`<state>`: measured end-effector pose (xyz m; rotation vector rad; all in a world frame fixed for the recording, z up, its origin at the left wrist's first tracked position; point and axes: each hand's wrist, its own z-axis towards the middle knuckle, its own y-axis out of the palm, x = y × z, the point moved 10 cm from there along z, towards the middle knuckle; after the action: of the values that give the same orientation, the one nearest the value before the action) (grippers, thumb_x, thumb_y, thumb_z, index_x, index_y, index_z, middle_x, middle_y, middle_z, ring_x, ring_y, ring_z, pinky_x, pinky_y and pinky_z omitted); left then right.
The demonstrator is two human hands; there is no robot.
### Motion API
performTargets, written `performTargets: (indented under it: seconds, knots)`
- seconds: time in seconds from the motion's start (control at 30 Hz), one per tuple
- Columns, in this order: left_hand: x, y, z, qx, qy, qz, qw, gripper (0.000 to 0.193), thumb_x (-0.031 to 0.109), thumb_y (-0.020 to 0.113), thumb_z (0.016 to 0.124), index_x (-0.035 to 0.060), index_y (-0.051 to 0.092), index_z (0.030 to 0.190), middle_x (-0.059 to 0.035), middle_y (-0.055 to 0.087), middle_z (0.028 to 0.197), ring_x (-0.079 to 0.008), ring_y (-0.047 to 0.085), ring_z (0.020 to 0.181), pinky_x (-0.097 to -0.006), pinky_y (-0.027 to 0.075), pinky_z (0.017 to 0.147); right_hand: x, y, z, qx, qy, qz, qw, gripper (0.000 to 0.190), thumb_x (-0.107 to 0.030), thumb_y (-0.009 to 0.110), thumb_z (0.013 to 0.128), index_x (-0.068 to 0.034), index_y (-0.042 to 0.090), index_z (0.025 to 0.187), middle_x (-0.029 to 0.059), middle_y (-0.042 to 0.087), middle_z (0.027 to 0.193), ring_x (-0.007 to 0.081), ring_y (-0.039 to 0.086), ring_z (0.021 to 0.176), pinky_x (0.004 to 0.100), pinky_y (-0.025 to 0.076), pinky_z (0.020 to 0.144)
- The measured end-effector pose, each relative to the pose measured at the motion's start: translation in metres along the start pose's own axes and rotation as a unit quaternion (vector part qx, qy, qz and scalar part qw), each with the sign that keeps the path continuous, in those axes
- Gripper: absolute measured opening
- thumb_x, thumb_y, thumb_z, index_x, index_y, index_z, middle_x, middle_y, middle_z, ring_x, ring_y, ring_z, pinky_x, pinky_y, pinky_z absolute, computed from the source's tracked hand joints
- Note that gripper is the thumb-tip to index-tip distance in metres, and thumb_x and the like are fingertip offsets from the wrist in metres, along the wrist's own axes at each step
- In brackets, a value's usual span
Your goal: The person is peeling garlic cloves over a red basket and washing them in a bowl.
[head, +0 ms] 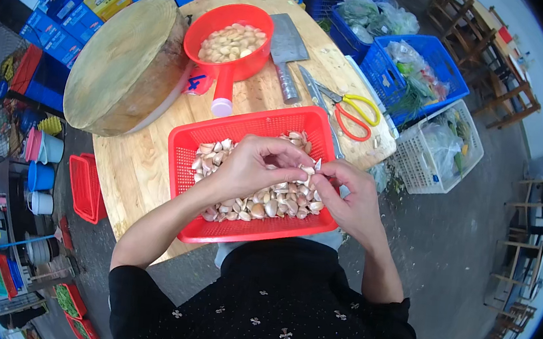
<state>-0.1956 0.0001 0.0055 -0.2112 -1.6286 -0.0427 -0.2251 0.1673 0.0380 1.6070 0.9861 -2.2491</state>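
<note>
A garlic clove [308,171] is pinched between the thumb and fingers of my left hand [259,166]. My right hand [352,198] grips the same clove from the other side, at its edge, where a pale flap of skin sticks up. Both hands are above a red plastic basket [256,127] with perforated walls. Many unpeeled garlic cloves [257,210] lie in it, partly hidden under my hands and left forearm. Beyond the basket, a red plastic dipper [224,87] holds pale peeled cloves [230,43] in liquid.
On the wooden table [136,180] are a round wooden chopping block [118,64], a cleaver [289,42], a knife [310,85] and scissors [354,110] with red and yellow handles. Vegetable crates [385,82] stand at right. Stacked red baskets [87,187] sit left of the table.
</note>
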Motion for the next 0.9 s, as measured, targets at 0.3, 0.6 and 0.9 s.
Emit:
performTargets:
  seconds: [0.3,0.6,0.9]
  knots:
    - [0.040,0.018,0.003,0.002,0.205,0.177,0.962,0.021,0.009,0.087,0.091,0.0034,0.084,0.111,-0.0119,0.083,0.104,-0.0231,0.082,0.090,-0.0353,0.064,0.078,0.040,-0.001,-0.008,-0.012,0.124,0.112,0.986,0.014,-0.010,0.073,0.101,0.003,0.073,0.107,0.0023,0.075,0.086,0.0067,0.069,0.077,0.0266,0.057,0.071]
    - [0.048,0.033,0.007,-0.029,0.176,0.193,0.965,0.020,0.006,0.088,0.090,0.0017,0.084,0.109,-0.0123,0.084,0.108,-0.0239,0.082,0.098,-0.0353,0.065,0.084,0.060,-0.003,-0.020,-0.006,0.178,0.166,0.970,0.004,-0.001,0.070,0.100,0.000,0.071,0.104,-0.0028,0.072,0.093,0.0023,0.064,0.082,0.0219,0.053,0.074]
    - [0.034,0.030,0.014,-0.035,0.124,0.101,0.987,0.016,0.004,0.086,0.094,-0.0003,0.084,0.109,-0.0126,0.084,0.108,-0.0173,0.080,0.098,-0.0307,0.064,0.083,0.058,0.002,-0.022,0.079,0.138,0.243,0.957,0.005,-0.003,0.073,0.099,-0.001,0.070,0.101,-0.0031,0.071,0.087,0.0014,0.065,0.079,0.0219,0.053,0.069]
